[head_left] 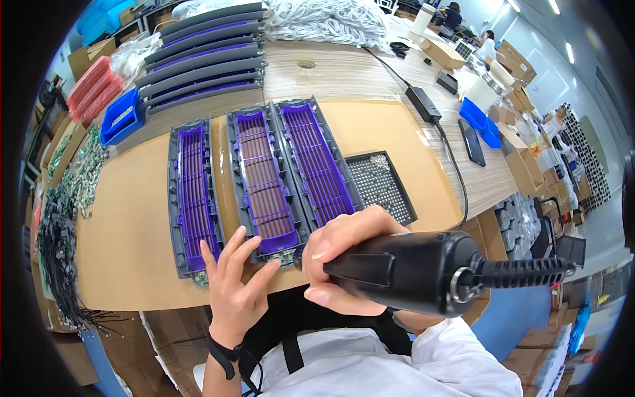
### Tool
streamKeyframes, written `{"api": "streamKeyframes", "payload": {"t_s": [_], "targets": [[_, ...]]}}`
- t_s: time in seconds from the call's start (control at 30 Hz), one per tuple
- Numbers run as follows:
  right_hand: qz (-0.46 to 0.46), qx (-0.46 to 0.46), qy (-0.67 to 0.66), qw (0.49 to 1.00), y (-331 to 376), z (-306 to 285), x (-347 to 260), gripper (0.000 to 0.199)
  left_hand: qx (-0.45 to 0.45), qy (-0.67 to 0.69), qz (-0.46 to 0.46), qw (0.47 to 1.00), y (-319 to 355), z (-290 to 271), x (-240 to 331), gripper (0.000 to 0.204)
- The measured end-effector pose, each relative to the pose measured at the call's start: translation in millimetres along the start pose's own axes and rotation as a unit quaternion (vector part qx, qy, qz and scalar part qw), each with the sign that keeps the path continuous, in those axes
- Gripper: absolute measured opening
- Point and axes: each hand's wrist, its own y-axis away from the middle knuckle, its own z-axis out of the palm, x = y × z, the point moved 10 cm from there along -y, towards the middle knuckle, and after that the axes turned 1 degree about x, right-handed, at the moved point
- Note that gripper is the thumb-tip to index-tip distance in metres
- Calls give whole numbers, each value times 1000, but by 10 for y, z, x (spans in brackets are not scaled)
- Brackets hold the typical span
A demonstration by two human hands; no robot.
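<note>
We count three gray frames [284,173], each fitted with one purple grille [317,162], side by side on one cardboard sheet [132,225]. The left hand [238,288], its fingers spread, reaches across the lower ends of the left and middle frames, near one green circuit board [286,257]. The right hand [350,228] grips one black power tool [403,271], its tip at the middle frame's lower end. Beside the right frame we note one black tray [401,185] of small parts; farther right, one phone [472,142].

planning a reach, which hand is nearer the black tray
Right. The right hand is close by the tray on its near side; the left hand is farther left, by the panels.
</note>
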Motion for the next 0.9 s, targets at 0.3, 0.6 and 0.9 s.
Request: {"api": "streamKeyframes", "payload": {"t_s": [0.3, 0.6, 0.9], "targets": [[-75, 316, 42, 945, 221, -1043, -473, 39, 0, 19, -30, 999, 19, 27, -31, 20], [-50, 414, 55, 907, 413, -1537, -188, 34, 17, 19, -34, 999, 11, 19, -15, 19], [-26, 413, 70, 907, 386, -1631, -50, 31, 11, 6, -33, 999, -10, 18, 9, 15]]}}
